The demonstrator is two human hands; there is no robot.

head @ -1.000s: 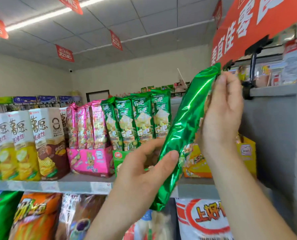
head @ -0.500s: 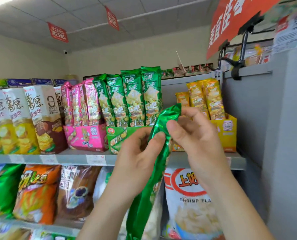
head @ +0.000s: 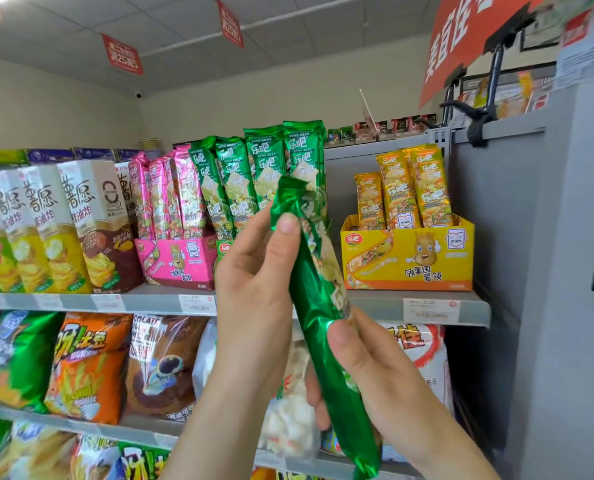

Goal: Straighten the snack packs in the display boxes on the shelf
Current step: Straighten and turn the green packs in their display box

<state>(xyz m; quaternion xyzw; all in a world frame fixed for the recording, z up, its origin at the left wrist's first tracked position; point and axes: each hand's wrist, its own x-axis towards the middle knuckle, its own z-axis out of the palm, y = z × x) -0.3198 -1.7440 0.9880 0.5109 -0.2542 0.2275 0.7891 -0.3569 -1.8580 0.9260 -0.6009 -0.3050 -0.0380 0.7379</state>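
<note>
The green snack pack [head: 314, 299] slants in front of the shelf [head: 375, 303], held by both hands. The left hand [head: 254, 289] pinches its upper end, thumb near the top seal. The right hand [head: 365, 368] grips its middle. Behind the left fingers sits what looks like the green display box [head: 223, 249], mostly hidden, and the yellow box [head: 406, 258] stands to their right.

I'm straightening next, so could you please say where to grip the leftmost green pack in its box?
Best pinch the leftmost green pack by its upper end, from the front and above: its foot sits in the green display box, and it leans left toward the pink packs.
</note>
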